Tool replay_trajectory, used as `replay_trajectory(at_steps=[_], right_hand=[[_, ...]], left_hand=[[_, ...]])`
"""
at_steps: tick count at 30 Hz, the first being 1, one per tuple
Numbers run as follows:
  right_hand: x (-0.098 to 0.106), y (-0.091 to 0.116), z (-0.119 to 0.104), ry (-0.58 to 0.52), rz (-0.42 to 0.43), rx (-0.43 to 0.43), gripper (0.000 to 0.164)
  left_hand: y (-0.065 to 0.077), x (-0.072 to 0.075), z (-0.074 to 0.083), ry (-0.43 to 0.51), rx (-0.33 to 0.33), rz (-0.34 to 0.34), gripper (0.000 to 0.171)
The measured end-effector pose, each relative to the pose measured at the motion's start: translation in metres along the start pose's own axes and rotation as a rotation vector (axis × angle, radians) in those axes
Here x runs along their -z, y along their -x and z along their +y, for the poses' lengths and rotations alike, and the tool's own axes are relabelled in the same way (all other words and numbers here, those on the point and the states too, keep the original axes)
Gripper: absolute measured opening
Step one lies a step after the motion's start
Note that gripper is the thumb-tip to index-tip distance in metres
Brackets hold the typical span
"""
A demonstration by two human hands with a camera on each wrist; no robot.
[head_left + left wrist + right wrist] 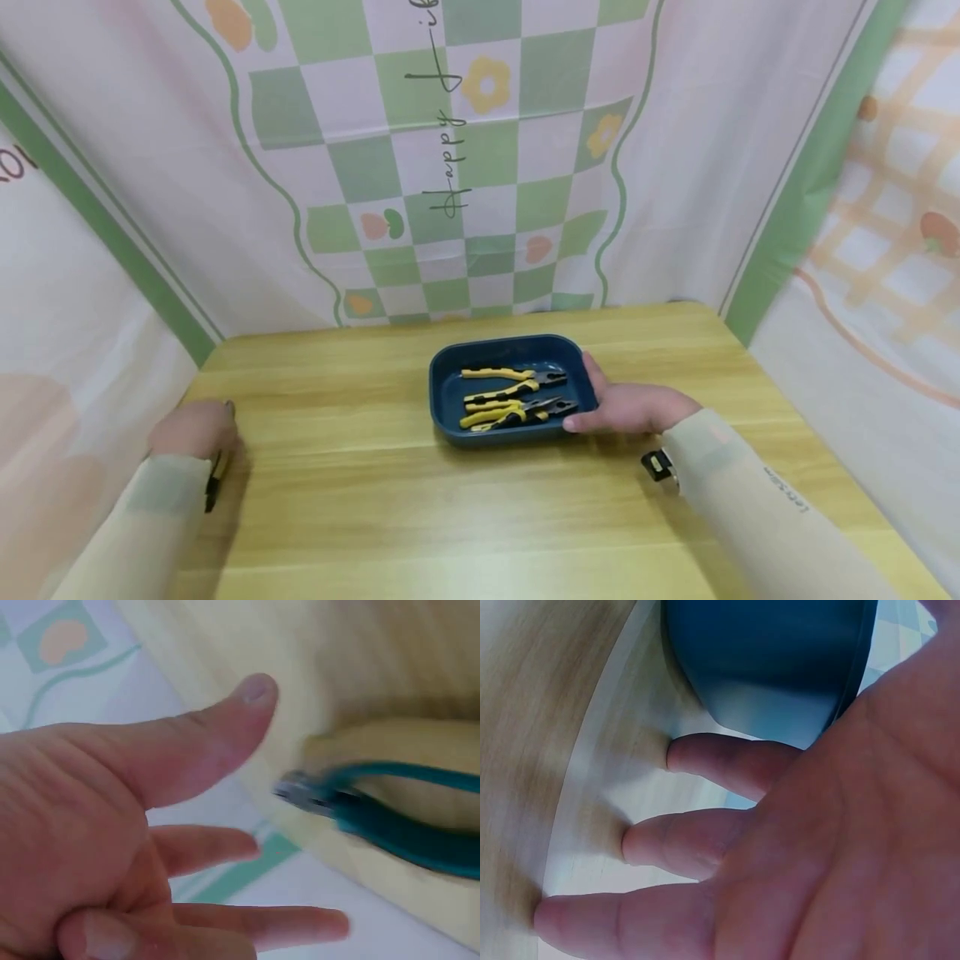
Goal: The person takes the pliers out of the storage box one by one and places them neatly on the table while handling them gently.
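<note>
In the head view my left hand [193, 429] is low over the table's left edge. The left wrist view shows its thumb extended and two fingers stretched out, with nothing gripped. Just past the thumb tip is a pair of pliers with teal handles [409, 836], blurred and overlapping the tabletop. My right hand [626, 406] rests against the right end of a dark blue tray [442, 425], thumb along its near side. Seen from the right wrist, three straight fingers [686, 840] reach down beside the tray wall [765, 667]. Several yellow-and-black pliers [517, 408] lie inside the tray.
The wooden table [360, 500] has rounded far corners. Behind it hangs a green-checked cloth [457, 167], and further patterned cloth [892, 250] closes off both sides. A small black device [657, 465] sits under the right wrist.
</note>
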State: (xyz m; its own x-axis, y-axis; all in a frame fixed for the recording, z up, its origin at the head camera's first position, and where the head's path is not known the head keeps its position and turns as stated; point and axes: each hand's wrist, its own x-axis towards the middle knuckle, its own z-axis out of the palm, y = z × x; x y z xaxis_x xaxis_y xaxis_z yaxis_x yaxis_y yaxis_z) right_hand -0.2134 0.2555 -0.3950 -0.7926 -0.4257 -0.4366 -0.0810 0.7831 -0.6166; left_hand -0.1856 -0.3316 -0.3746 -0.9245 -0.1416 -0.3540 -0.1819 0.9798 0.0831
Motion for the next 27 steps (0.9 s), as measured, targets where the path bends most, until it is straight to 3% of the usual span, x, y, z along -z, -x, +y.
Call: replay_trajectory(at_steps=[3,7,10,17,21,27], right_hand=[[0.000,0.001,0.000,-0.003,0.001,-0.004,0.125],[0.000,0.001,0.000,0.002,0.001,-0.009,0.125],[0.001,0.001,0.000,0.002,-0.002,-0.009,0.125],[0.001,0.000,-0.001,-0.005,0.001,-0.006,0.126],[0.001,-0.001,-0.001,0.004,0.006,0.002,0.126],[0.000,0.000,0.000,0.011,0.018,0.009,0.125]], left_hand=[[0.001,0.008,0.019,-0.010,-0.049,0.054,0.072],[0.000,0.019,0.055,0.004,-0.098,0.020,0.109],[-0.001,0.023,0.085,0.041,-0.153,-0.019,0.116],[0.000,0.032,0.148,0.142,-0.300,0.008,0.111],[0.002,0.036,0.182,0.209,-0.375,-0.008,0.094],[0.004,0.031,0.226,0.275,-0.493,-0.095,0.060]])
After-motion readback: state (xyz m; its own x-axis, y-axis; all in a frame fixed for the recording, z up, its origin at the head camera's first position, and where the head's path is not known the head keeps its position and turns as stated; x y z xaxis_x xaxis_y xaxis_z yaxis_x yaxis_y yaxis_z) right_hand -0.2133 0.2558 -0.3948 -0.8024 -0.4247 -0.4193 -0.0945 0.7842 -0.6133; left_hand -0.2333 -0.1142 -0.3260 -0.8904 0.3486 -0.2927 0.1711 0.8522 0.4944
